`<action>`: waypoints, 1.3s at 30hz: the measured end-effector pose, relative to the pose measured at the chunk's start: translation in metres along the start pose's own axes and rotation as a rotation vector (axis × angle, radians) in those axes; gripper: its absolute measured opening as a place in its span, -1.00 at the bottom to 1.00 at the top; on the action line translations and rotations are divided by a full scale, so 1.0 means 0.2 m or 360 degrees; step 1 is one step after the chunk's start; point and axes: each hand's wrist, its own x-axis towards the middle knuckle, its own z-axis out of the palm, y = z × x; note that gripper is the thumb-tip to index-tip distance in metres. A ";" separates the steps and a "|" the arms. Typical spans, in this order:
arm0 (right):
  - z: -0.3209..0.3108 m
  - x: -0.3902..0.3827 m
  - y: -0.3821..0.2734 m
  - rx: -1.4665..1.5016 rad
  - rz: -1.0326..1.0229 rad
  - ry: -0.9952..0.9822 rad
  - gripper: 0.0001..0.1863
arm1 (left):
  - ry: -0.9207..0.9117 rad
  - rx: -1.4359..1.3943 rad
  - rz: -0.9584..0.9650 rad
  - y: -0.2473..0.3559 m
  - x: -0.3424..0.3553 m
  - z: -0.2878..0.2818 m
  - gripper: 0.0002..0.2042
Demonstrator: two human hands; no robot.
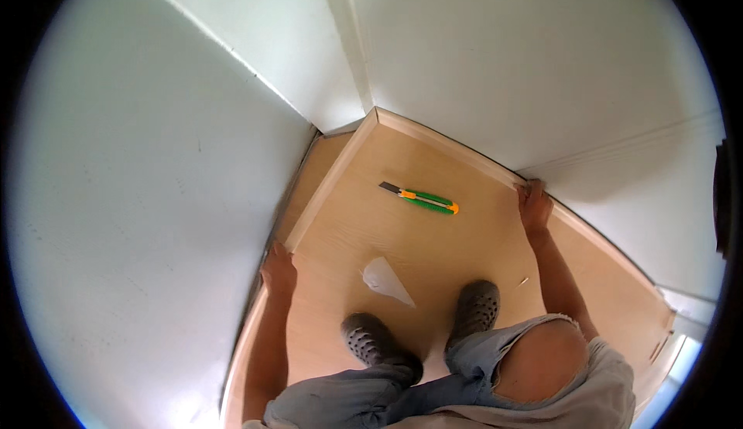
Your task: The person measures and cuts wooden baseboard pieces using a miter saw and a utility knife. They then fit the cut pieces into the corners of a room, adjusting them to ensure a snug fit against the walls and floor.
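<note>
My left hand (pixel 279 268) is closed over a light wooden strip (pixel 331 177) beside the left wall; some of its fingers are hidden. My right hand (pixel 534 205) has its fingers curled over the edge of another wooden strip (pixel 449 143), which runs along the right wall. Both strips meet in a pointed corner ahead of me. On the wood-coloured floor (pixel 356 220) between my arms lies a green and orange utility knife (pixel 422 198), its dark blade extended toward the left.
A torn white scrap (pixel 387 280) lies in front of my grey clogs (pixel 480 305). Pale walls rise on the left (pixel 155 197) and right (pixel 542 65). A narrow piece of floor (pixel 317 170) shows between the left strip and the left wall. Something small and pale (pixel 524 280) lies near my right forearm.
</note>
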 end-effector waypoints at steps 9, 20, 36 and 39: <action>-0.05 -0.22 0.18 0.0239 0.0354 -0.0460 -0.76 | -0.0080 0.0271 0.0506 -0.27 0.02 0.22 -0.52; -0.11 -0.13 -0.19 0.0538 0.0185 -0.0376 -0.74 | -0.0178 0.0828 0.0623 -0.41 -0.30 -0.05 -0.47; -0.45 -0.27 0.46 -0.0343 0.0478 -0.0530 -0.66 | -0.0782 -0.0180 -0.0053 -0.50 -0.51 -0.10 -0.46; -0.52 -0.17 0.29 -0.0519 0.0502 -0.0591 -0.71 | -0.0956 0.0143 0.0034 -0.62 -0.51 -0.03 -0.39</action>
